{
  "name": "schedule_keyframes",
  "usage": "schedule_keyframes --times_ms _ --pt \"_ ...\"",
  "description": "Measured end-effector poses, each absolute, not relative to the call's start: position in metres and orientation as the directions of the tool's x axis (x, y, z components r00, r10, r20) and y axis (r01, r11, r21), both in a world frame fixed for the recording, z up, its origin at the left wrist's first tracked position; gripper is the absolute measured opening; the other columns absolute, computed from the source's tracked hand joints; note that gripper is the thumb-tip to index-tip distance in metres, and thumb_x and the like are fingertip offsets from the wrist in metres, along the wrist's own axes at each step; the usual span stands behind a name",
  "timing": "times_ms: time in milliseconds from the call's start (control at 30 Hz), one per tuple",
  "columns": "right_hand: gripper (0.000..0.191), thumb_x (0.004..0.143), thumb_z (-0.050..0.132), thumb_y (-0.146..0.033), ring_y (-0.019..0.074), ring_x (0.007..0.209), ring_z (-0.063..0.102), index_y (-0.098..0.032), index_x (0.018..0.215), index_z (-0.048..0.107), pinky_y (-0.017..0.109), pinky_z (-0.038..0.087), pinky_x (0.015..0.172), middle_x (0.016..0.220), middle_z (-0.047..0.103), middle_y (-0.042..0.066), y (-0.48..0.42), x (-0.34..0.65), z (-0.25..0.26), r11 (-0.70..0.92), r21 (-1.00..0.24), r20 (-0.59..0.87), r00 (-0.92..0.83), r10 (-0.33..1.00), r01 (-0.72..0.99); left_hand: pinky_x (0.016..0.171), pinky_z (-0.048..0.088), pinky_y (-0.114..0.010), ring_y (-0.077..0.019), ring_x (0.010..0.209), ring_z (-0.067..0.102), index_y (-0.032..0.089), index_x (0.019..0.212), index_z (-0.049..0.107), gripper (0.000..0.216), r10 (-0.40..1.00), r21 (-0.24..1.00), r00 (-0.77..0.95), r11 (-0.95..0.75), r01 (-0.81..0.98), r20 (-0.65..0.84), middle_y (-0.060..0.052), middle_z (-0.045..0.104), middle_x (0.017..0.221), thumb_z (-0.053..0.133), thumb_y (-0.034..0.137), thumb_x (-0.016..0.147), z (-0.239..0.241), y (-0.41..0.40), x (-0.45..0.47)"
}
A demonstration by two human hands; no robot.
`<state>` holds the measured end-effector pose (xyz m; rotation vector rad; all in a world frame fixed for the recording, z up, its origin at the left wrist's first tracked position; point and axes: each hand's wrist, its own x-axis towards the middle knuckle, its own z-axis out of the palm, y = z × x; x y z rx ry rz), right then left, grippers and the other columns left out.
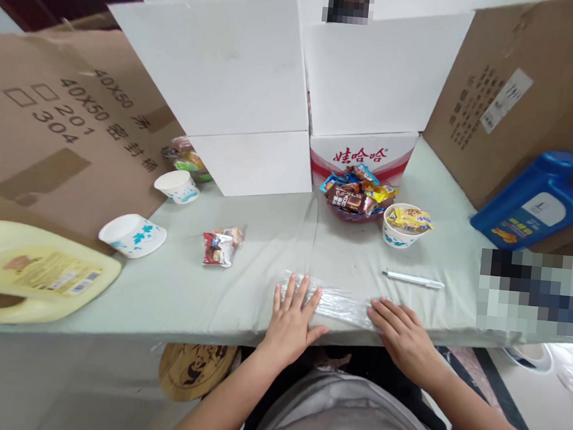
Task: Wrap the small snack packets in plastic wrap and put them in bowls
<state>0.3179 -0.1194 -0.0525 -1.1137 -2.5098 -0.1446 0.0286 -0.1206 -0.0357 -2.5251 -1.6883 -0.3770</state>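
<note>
A flattened piece of clear plastic film [342,307] lies near the front edge of the cloth-covered table [269,240]. My left hand [293,317] rests flat on its left end with the fingers spread. At the other end, my right hand [401,329] lies with its fingers stretched out and the fingertips on the film. A white pen [414,280] lies just beyond my right hand. Farther off to the left are small wrapped snacks [219,248], one in a red and white wrapper.
White boxes [259,72] stand at the back, before them a bowl of wrapped snacks [353,197] and a paper cup [399,237] holding a yellow packet. Two paper cups [134,236] and a yellow jug [71,270] are left. A blue bottle [533,200] stands right, by a cardboard box [525,68].
</note>
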Motion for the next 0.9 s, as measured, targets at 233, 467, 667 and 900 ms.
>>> schedule_keyframes --times_ms 233,467,667,900 --pt "0.026 0.088 0.051 -0.011 0.0216 0.101 0.062 -0.026 0.104 0.066 0.041 0.044 0.089 0.105 0.071 0.005 -0.138 0.347 -0.030 0.702 -0.238 0.502 -0.533 0.681 0.671 0.101 0.042 -0.053 -0.0351 0.122 0.050 0.016 0.132 0.053 0.055 0.875 0.210 0.429 -0.473 0.856 0.225 -0.017 0.056 0.131 0.061 0.045 0.086 -0.036 -0.129 0.071" --pt "0.029 0.085 0.047 -0.008 0.0205 0.095 0.063 -0.023 0.107 0.059 0.040 0.048 0.088 0.097 0.070 0.005 -0.143 0.353 0.019 0.776 -0.426 0.385 -0.683 0.621 0.465 0.113 0.024 -0.059 -0.0326 0.140 0.032 0.022 0.140 0.043 0.056 0.768 0.276 0.605 -0.640 0.717 0.209 -0.012 0.043 0.149 0.057 0.041 0.090 -0.029 -0.105 0.068" --pt "0.033 0.093 0.040 -0.012 0.0170 0.085 0.063 -0.024 0.116 0.061 0.031 0.049 0.077 0.090 0.068 0.006 -0.103 0.320 0.068 0.717 -0.581 0.140 -0.821 0.554 0.385 0.101 0.040 -0.043 -0.0242 0.114 0.056 0.024 0.111 0.064 0.026 0.732 0.524 0.637 -0.650 0.550 0.240 -0.007 0.067 0.115 0.060 0.032 0.087 -0.026 -0.120 0.070" --pt "0.023 0.089 0.058 -0.027 0.0144 0.068 0.061 -0.018 0.109 0.064 0.025 0.043 0.064 0.079 0.069 0.002 -0.004 0.265 0.047 0.532 -0.608 -0.104 -0.723 0.683 0.589 0.102 0.042 -0.044 -0.0256 0.113 0.057 0.016 0.118 0.057 0.038 0.823 0.745 0.551 -0.454 0.488 0.141 -0.010 0.068 0.113 0.063 0.020 0.081 -0.031 -0.119 0.056"
